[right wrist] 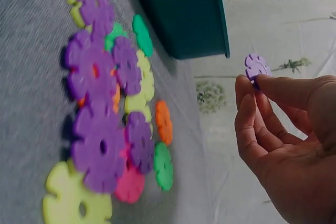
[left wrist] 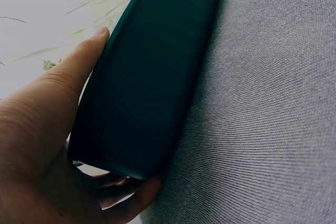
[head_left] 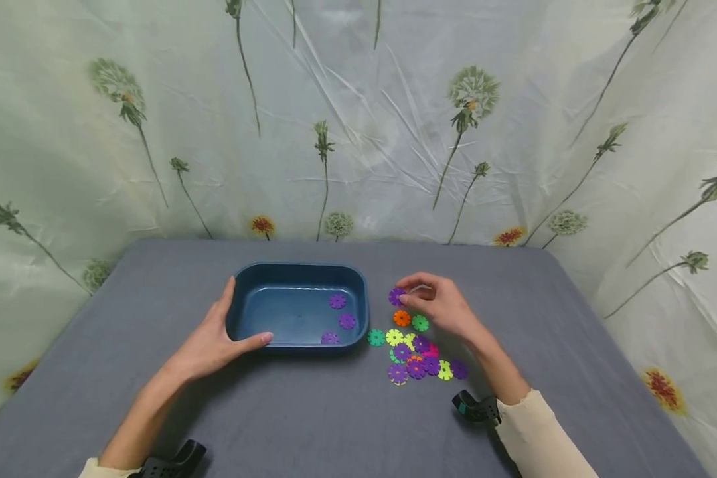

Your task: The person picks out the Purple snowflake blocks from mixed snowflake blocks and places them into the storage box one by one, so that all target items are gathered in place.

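Observation:
A blue plastic tub (head_left: 299, 346) stands on the cloth with 3 purple notched discs inside, among them one purple disc (head_left: 346, 321) near its right wall. My left hand (head_left: 209, 342) grips the tub's left end, thumb over the front rim and fingers round the side. In the left wrist view the tub's dark outer wall (left wrist: 147, 72) fills the middle, beside the thumb. Between thumb and fingertips my right hand (head_left: 439, 307) pinches a purple notched disc (right wrist: 256, 65), held above the table just right of the tub. Below that hand lies a loose heap of discs (head_left: 415, 366).
The heap mixes purple, yellow, green, pink and orange pieces, some overlapping. An orange disc (head_left: 401, 318) and a green disc (head_left: 420, 323) lie at its far side. Grey cloth (head_left: 311, 418) covers the table, and a flower-printed curtain (head_left: 370, 133) hangs behind it.

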A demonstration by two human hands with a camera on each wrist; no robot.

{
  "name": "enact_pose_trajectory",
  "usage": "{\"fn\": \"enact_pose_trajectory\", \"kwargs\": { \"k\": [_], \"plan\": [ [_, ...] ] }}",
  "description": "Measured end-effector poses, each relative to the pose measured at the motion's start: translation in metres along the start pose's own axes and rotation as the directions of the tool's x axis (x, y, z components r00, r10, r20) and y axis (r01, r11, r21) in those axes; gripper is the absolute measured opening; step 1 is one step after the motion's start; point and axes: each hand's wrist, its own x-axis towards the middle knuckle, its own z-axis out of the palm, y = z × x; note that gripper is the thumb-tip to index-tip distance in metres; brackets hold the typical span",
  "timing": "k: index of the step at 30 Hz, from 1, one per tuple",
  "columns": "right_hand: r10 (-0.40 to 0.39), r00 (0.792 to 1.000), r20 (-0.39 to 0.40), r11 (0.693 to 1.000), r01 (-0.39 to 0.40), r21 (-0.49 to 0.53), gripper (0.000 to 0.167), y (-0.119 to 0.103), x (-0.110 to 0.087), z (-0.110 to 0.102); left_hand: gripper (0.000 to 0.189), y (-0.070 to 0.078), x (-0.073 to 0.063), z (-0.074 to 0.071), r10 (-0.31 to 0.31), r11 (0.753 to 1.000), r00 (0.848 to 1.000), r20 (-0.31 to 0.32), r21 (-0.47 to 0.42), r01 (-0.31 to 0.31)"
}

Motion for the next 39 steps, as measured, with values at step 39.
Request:
{"fn": "enact_pose_trajectory", "kwargs": {
  "k": [39],
  "plan": [
    [-0.083, 0.996, 0.038, 0.995, 0.081, 0.062, 0.020, -0.041, 0.036, 0.072, 0.130, -0.003, 0.000, 0.000, 0.014, 0.999, 1.000, 0.000, -0.034, -0.014]
  ]
}}
